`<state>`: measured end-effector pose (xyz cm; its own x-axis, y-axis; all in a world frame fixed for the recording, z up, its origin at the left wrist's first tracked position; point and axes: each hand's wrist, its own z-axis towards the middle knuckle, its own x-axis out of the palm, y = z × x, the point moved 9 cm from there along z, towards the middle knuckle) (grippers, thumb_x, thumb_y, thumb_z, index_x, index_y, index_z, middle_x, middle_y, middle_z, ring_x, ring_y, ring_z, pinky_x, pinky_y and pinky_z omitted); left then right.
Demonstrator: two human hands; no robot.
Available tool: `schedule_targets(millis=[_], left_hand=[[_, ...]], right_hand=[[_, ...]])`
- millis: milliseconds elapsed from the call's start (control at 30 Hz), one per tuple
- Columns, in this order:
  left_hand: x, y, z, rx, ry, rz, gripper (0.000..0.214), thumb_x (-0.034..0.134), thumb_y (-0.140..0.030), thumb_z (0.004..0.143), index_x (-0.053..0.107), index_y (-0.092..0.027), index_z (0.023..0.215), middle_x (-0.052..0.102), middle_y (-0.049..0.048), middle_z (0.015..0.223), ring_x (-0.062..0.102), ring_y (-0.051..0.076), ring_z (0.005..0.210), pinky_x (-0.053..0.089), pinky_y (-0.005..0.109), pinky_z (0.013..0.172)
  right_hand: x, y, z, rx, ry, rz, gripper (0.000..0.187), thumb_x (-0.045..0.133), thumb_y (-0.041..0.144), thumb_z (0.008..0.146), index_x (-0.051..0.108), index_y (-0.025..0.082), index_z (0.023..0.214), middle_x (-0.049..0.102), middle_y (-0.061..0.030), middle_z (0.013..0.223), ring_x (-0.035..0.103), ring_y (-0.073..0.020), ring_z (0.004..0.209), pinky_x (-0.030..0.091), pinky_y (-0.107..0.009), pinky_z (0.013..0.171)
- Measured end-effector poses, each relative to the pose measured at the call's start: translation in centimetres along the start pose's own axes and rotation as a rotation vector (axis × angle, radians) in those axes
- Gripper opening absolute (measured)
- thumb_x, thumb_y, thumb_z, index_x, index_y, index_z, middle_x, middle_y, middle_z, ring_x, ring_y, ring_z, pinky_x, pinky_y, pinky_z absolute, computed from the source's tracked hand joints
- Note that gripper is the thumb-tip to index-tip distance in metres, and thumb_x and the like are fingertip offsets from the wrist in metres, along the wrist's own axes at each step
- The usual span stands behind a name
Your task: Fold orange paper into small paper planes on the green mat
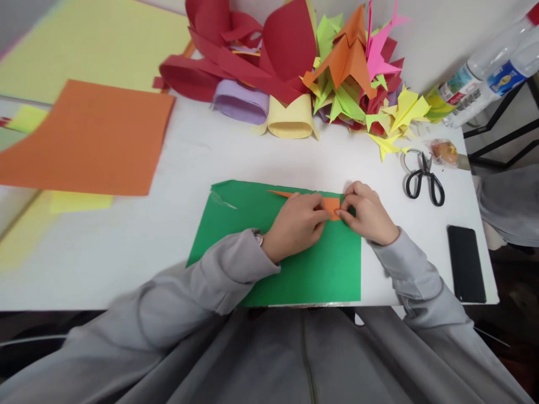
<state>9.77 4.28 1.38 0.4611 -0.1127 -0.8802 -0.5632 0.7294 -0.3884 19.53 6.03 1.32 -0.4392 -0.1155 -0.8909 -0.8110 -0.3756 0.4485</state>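
Observation:
A small folded orange paper piece (330, 205) lies on a green sheet (295, 269) near the white table's front edge. My left hand (295, 224) presses down on the piece, fingers closed over its middle, with a thin orange point sticking out to the left. My right hand (367, 213) pinches the piece's right end between fingertips. Both arms wear grey sleeves.
Black scissors (424, 180) lie right of my hands, and a black phone (465, 262) at the table's right edge. A pile of folded coloured paper shapes (357, 73) and curled red strips (236, 56) fills the back. A large orange sheet (88, 140) lies left. Plastic bottles (488, 73) lie at the far right.

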Motion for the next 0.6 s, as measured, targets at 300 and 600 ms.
schedule_targets(millis=[300,600], left_hand=[[-0.1,-0.3,0.1,0.047,0.029,0.022,0.026,0.046,-0.013,0.079,0.072,-0.019,0.077,0.061,0.0072,0.082,0.055,0.019,0.075,0.035,0.032,0.063],[0.0,-0.4,0.0,0.076,0.035,0.057,0.026,0.046,-0.016,0.082,0.071,-0.02,0.077,0.061,0.0074,0.085,0.053,0.018,0.077,0.036,0.033,0.066]], right_hand=[[-0.1,-2.3,0.3,-0.037,0.093,0.429,0.011,0.06,0.014,0.078,0.057,0.021,0.086,0.052,-0.004,0.092,0.053,-0.019,0.087,0.045,-0.037,0.081],[0.5,-2.0,0.2,0.127,-0.008,0.182,0.025,0.077,0.023,0.066,0.057,0.021,0.081,0.051,-0.0038,0.093,0.051,-0.0223,0.09,0.043,-0.041,0.081]])
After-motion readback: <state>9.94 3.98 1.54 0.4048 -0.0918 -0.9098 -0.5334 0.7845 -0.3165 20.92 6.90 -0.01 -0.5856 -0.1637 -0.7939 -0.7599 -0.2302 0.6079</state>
